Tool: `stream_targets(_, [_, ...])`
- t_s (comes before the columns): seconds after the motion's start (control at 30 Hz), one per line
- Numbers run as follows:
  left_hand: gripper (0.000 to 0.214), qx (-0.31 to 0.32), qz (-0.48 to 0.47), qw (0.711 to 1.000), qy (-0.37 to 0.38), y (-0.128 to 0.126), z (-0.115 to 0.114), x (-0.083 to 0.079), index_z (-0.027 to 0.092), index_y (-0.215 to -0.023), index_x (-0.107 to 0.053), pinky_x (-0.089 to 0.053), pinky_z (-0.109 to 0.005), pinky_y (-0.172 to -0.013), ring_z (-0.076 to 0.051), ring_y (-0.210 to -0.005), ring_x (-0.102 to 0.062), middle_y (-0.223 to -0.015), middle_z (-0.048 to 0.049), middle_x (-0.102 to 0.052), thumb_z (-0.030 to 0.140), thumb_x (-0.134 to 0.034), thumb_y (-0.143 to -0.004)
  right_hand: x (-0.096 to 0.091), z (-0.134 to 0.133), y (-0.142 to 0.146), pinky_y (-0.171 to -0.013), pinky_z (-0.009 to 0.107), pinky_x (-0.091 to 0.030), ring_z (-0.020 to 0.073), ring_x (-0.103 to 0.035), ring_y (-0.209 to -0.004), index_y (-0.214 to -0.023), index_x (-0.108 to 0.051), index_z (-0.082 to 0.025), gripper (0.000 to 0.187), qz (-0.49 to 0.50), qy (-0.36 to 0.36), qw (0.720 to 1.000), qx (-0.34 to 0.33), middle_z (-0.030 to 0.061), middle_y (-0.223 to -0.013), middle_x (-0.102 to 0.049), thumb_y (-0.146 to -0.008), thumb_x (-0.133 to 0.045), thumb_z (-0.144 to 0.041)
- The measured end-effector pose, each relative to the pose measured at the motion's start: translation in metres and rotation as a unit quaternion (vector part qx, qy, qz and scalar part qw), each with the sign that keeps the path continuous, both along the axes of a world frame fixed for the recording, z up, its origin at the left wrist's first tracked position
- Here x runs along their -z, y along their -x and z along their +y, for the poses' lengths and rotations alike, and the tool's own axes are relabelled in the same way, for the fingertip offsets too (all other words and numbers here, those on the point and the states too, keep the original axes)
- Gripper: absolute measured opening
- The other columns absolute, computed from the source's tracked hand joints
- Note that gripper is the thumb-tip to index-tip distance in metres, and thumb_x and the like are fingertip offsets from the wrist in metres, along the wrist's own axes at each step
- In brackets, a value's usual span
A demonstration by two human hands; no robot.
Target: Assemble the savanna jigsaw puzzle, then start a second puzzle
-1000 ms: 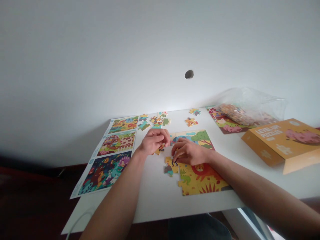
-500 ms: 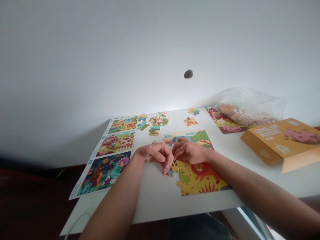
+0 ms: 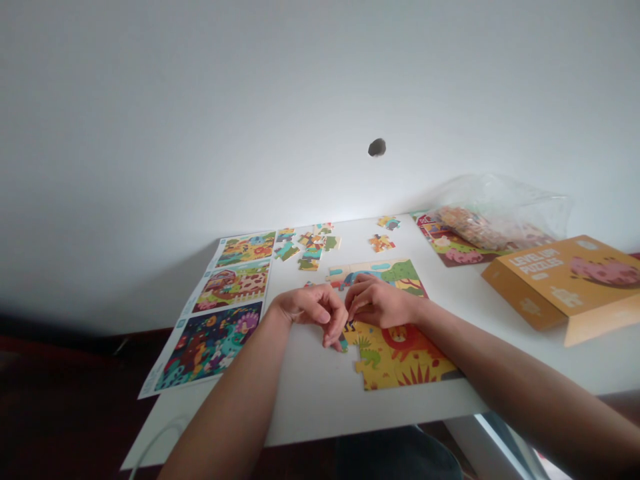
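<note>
A partly assembled animal puzzle (image 3: 400, 360) in yellow, red and green lies on the white table (image 3: 320, 400). My left hand (image 3: 313, 308) is curled, its fingertips pressing a puzzle piece down at the puzzle's left edge. My right hand (image 3: 380, 305) rests on the puzzle's middle, right beside the left hand. Its fingers are bent and pressed together, and whatever they hold is hidden. Several loose pieces (image 3: 310, 248) lie beyond the hands, with two more pieces (image 3: 381, 243) further right.
A picture sheet (image 3: 220, 313) with three scenes lies at the left. At the back right a clear plastic bag (image 3: 495, 213) of pieces sits on another puzzle (image 3: 450, 252). An orange puzzle box (image 3: 565, 280) stands at the right. The wall has a dark mark (image 3: 377, 147).
My left hand came down from above the table with a piece and now presses it at the puzzle's left edge. My right hand barely moved.
</note>
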State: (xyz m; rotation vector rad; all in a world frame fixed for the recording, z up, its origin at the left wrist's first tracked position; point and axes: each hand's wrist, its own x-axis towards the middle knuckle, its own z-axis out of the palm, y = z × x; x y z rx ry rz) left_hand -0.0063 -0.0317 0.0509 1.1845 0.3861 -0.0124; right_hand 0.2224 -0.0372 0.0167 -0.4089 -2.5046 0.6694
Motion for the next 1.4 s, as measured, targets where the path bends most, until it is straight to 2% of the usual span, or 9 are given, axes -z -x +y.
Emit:
stream_targets(0.27, [0.034, -0.003, -0.079, 0.997, 0.002, -0.004, 0.003, 0.009, 0.012, -0.065, -0.07, -0.052, -0.054, -0.093, -0.021, -0.059, -0.059, -0.062, -0.0098, -0.06, 0.046, -0.072, -0.067, 0.004, 0.002, 0.0, -0.088, 0.034, -0.042, 0.017, -0.058, -0.084, -0.081, -0.075, -0.021, 0.013, 0.009, 0.0, 1.0, -0.007, 0.0037, -0.091, -0.073, -0.082, -0.065, -0.012])
stream_targets(0.47, [0.032, 0.009, -0.068, 0.998, 0.01, -0.005, 0.004, 0.011, 0.013, -0.066, -0.071, -0.053, -0.051, -0.092, -0.021, -0.06, -0.058, -0.062, -0.0103, -0.061, 0.045, -0.071, -0.067, 0.004, 0.001, -0.001, -0.092, 0.035, -0.041, 0.0169, -0.057, -0.087, -0.08, -0.074, -0.022, 0.012, 0.001, 0.007, 1.0, -0.002, 0.0028, -0.09, -0.071, -0.082, -0.066, -0.015])
stream_targets(0.87, [0.029, 0.014, -0.058, 0.998, 0.021, -0.007, 0.001, 0.01, 0.014, -0.064, -0.07, -0.051, -0.052, -0.095, -0.02, -0.059, -0.057, -0.061, -0.0085, -0.06, 0.043, -0.071, -0.068, 0.003, 0.0, -0.001, -0.091, 0.035, -0.041, 0.0173, -0.057, -0.087, -0.078, -0.072, -0.022, 0.01, -0.015, 0.009, 1.0, 0.005, 0.0028, -0.088, -0.067, -0.081, -0.065, -0.015])
stream_targets(0.93, [0.029, 0.013, -0.061, 0.998, 0.019, -0.005, 0.001, 0.009, 0.014, -0.062, -0.069, -0.05, -0.053, -0.096, -0.02, -0.057, -0.057, -0.059, -0.008, -0.059, 0.042, -0.071, -0.068, 0.0, -0.001, -0.002, -0.089, 0.035, -0.041, 0.0178, -0.057, -0.088, -0.081, -0.073, -0.022, 0.014, -0.011, 0.001, 1.0, 0.009, 0.0035, -0.089, -0.066, -0.078, -0.063, -0.011])
stream_targets(1.13, [0.027, -0.001, -0.074, 0.997, 0.02, -0.003, 0.003, 0.01, 0.016, -0.056, -0.065, -0.05, -0.054, -0.096, -0.017, -0.05, -0.053, -0.056, -0.0049, -0.055, 0.04, -0.072, -0.066, -0.011, -0.002, -0.007, -0.085, 0.038, -0.043, 0.0229, -0.053, -0.093, -0.101, -0.071, -0.019, 0.048, -0.007, -0.02, 0.998, 0.064, 0.0075, -0.098, -0.06, -0.059, -0.054, -0.001])
stream_targets(1.3, [0.028, 0.005, -0.067, 0.997, 0.035, -0.004, 0.003, 0.01, 0.015, -0.056, -0.065, -0.047, -0.054, -0.1, -0.016, -0.049, -0.053, -0.055, -0.0043, -0.055, 0.04, -0.073, -0.066, -0.01, -0.003, -0.005, -0.084, 0.037, -0.041, 0.0216, -0.054, -0.089, -0.088, -0.075, -0.022, 0.042, -0.052, -0.017, 0.998, 0.037, 0.0057, -0.091, -0.059, -0.059, -0.052, -0.002])
stream_targets(1.4, [0.028, 0.003, -0.067, 0.997, 0.039, -0.004, 0.002, 0.009, 0.015, -0.055, -0.065, -0.047, -0.054, -0.101, -0.016, -0.048, -0.053, -0.055, -0.0042, -0.054, 0.039, -0.073, -0.065, -0.01, -0.003, -0.005, -0.084, 0.038, -0.042, 0.0223, -0.054, -0.09, -0.095, -0.073, -0.02, 0.046, -0.04, -0.012, 0.998, 0.039, 0.0068, -0.094, -0.06, -0.058, -0.052, -0.003])
